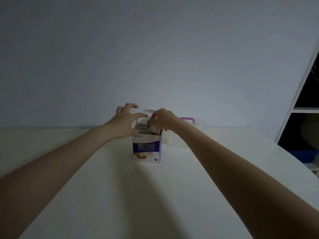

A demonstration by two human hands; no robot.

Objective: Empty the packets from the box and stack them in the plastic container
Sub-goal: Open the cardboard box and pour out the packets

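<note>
A small white and blue cardboard box (146, 149) stands upright on the white table, its top flaps open. My left hand (125, 121) rests against the box's top left edge with fingers spread. My right hand (163, 119) is over the open top and pinches a packet (154, 129) at the box's mouth. Behind the box sits a clear plastic container (174, 141), partly hidden by my right hand and forearm. How many packets lie inside the box is hidden.
A clear lid with a purple handle (189, 119) sits behind my right wrist near the wall. The white table (120, 195) ends at the wall. A dark shelf unit (303, 118) stands at the right.
</note>
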